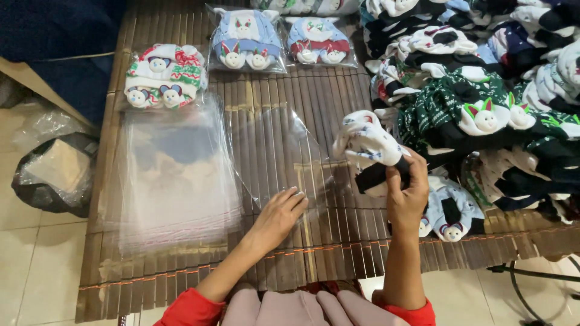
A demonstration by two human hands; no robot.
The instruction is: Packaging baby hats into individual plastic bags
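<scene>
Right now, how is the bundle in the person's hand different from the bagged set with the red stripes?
The bundle is bare, white and dark, gripped off the mat in the right hand. The striped set is sealed in clear plastic, red, green and white, lying flat. Both are soft baby knitwear.

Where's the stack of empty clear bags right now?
In the head view, the stack of clear bags lies flat on the bamboo mat, left of the left hand and just below the red-and-green bagged set.
</scene>
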